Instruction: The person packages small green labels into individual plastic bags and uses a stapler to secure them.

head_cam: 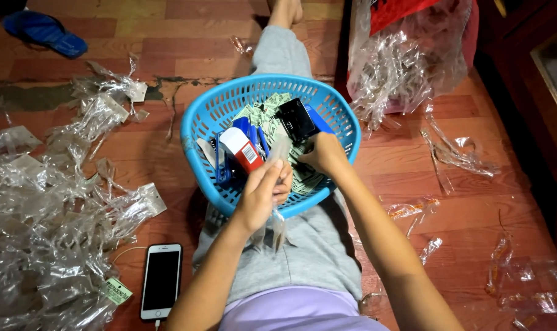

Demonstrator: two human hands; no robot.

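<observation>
A round blue plastic basket (200, 160) rests on my lap. Inside lie several green-printed paper cards (261, 109), a small black box (297, 118), a red-and-white box (242, 149) and blue items (252, 131). My left hand (261, 191) hovers over the basket's near rim, gripping a small clear plastic bag (277, 228) that hangs down from its fingers. My right hand (323, 153) reaches into the basket, fingers curled on the paper cards beside the black box.
A heap of clear plastic bags (51, 202) covers the wooden floor at left. A white phone (162, 281) lies by my left thigh. Another sack of clear bags (407, 55) stands at upper right, a blue sandal (44, 32) at upper left. Loose bags (456, 152) lie scattered right.
</observation>
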